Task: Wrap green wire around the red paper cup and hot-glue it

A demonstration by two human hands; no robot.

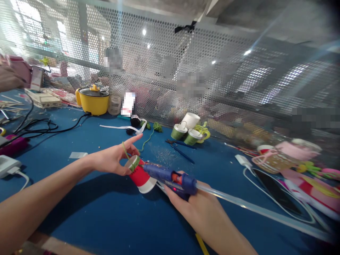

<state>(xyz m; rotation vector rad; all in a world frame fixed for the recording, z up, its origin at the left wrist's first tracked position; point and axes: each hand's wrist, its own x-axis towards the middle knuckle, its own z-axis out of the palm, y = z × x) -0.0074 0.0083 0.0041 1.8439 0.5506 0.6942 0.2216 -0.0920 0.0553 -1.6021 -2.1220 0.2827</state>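
Observation:
My left hand (113, 158) is closed on a red and white paper cup (140, 176), tilted above the table, its index finger stretched out. Green yarn (135, 164) is wound around one end of the cup. A strand of it runs up over the fingers and away across the table. In my right hand (202, 207) is a blue glue gun (162, 172), its tip at the yarn-wrapped side of the cup; whether they touch I cannot tell. From the gun's back end sticks a long clear glue stick (239, 202). A small red light shows on the gun's body.
Beyond my hands lie pliers (182, 153) and green-wrapped cups (178, 132). A yarn ball (157, 127) sits near the perforated screen (148, 71). Back left stands a yellow electric pot (94, 102) with a black cord. At right are a phone (276, 191) and a white cable.

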